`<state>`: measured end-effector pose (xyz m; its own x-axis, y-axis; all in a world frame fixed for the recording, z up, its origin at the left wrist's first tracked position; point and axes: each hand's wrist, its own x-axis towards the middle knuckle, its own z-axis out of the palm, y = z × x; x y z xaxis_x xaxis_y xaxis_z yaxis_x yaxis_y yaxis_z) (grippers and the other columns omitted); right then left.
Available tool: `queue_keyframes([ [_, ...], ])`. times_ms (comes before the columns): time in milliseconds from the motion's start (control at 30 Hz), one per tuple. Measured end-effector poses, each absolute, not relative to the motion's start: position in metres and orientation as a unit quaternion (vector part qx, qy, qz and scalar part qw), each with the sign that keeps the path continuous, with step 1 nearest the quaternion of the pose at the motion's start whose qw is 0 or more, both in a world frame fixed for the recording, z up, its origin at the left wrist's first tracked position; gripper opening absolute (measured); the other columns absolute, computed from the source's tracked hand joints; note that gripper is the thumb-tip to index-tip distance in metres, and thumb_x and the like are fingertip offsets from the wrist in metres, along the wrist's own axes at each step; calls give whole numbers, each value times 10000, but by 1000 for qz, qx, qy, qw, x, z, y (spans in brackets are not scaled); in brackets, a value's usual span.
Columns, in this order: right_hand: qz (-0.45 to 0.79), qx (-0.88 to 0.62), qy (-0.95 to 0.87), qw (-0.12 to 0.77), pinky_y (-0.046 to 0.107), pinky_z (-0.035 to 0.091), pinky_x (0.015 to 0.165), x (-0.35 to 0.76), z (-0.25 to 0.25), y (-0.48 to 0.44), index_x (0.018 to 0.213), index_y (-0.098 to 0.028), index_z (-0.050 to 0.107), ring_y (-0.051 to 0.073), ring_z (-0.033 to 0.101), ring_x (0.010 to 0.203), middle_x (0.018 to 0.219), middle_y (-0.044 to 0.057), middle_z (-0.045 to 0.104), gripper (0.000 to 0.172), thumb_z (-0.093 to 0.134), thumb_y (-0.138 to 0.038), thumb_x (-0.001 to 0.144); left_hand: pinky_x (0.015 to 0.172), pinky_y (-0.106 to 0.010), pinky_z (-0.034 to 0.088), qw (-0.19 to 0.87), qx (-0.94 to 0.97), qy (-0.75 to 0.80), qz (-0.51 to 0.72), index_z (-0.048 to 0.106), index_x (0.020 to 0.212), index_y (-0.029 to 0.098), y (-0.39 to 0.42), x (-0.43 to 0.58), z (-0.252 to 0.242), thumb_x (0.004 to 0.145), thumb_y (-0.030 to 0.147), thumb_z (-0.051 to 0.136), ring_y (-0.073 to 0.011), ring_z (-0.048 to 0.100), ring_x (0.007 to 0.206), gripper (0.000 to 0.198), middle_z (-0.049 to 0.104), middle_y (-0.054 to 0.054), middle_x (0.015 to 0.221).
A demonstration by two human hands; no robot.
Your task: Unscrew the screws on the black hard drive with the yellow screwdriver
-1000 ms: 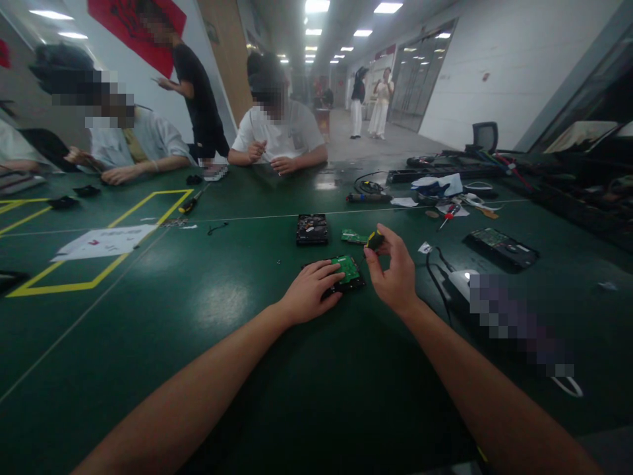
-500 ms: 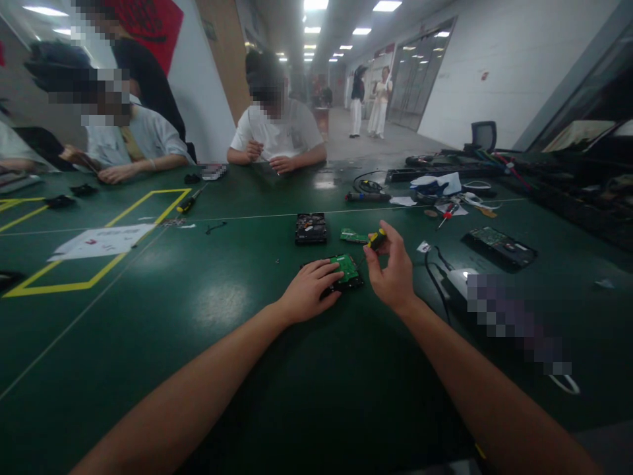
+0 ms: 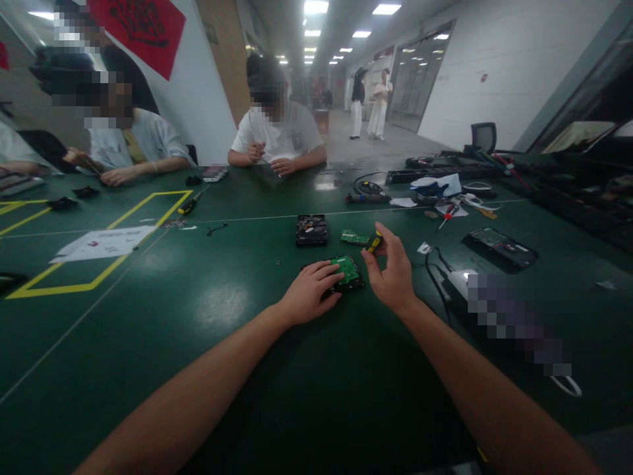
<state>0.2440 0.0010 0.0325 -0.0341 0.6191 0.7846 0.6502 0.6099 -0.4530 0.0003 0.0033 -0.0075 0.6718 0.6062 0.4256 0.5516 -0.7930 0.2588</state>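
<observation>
A hard drive [image 3: 352, 270] with a green circuit board facing up lies on the table before me. My left hand [image 3: 311, 290] grips its left end, fingers stretched over the board and thumb along the near edge. In my right hand [image 3: 393, 270] is a yellow and black screwdriver [image 3: 374, 243], pinched by its handle between thumb and fingers. The screwdriver is tilted beside the drive's right end; I cannot make out its tip. Just behind lies a loose green circuit board [image 3: 353, 236], and left of that a second black hard drive [image 3: 311, 229].
On the green table [image 3: 237, 369], another hard drive [image 3: 500, 249] lies at right, near a black cable [image 3: 435, 284]. A red screwdriver [image 3: 449, 214] and a glove [image 3: 438, 187] are farther back. Another yellow and black screwdriver [image 3: 190, 203] and a paper sheet [image 3: 103, 243] lie left. Co-workers sit opposite.
The screwdriver handle in my right hand has turned to a steeper tilt as the fingers shifted slightly. My left hand and the hard drive stay in place.
</observation>
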Motion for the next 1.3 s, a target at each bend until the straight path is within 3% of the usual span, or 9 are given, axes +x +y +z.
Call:
queue_keyframes([
  [133,22,-434,-716,547,539,639,945,243,30,2,1643,-346,317,293,699,1119,1429,125,621,651,560,-287,1042,1194,-622,449,53,913,318,249,609,1457,244,4,0,-8,999,367,660,-354,487,1482,477,592,-115,1542],
  [267,-3,-441,-708,551,520,648,905,244,31,2,1592,-320,398,282,702,1060,1439,135,609,624,629,-307,1013,1194,-618,450,53,914,315,249,605,1463,238,4,0,-7,1006,371,652,-353,490,1480,479,595,-117,1538],
  [433,-29,-451,-711,539,492,652,821,245,35,0,1556,-299,454,264,674,955,1268,118,643,613,680,-356,989,1199,-613,447,52,913,317,250,612,1458,240,3,1,-6,1001,365,660,-354,492,1478,476,598,-116,1535],
  [533,-27,-456,-716,528,503,645,854,245,35,0,1589,-319,430,262,670,950,1208,105,649,613,639,-326,1013,1209,-600,441,54,913,318,248,616,1455,229,3,1,-6,998,368,663,-351,489,1480,479,598,-118,1536],
  [767,25,-428,-738,522,537,622,991,245,29,3,1689,-377,241,281,703,1124,1499,105,592,694,491,-243,1055,1195,-614,451,57,911,318,256,627,1443,243,4,1,-8,996,366,667,-350,500,1474,465,605,-116,1528],
  [900,13,-430,-731,530,543,626,982,245,30,2,1653,-351,322,285,706,1117,1489,117,595,648,529,-259,1046,1198,-613,447,56,912,316,257,622,1447,240,4,1,-8,996,369,669,-350,496,1476,472,603,-119,1529],
  [1133,-26,-438,-728,527,506,648,872,244,36,-1,1587,-339,424,274,688,1014,1257,103,665,624,644,-301,1004,1188,-620,455,51,913,316,253,612,1460,243,4,0,-7,1000,364,661,-353,496,1476,479,597,-122,1534],
  [1300,-9,-431,-732,527,527,631,941,245,34,0,1605,-357,403,272,700,1052,1388,104,651,621,595,-249,1024,1186,-618,457,50,913,316,252,609,1461,235,4,0,-8,994,366,669,-352,492,1478,489,600,-124,1531],
])
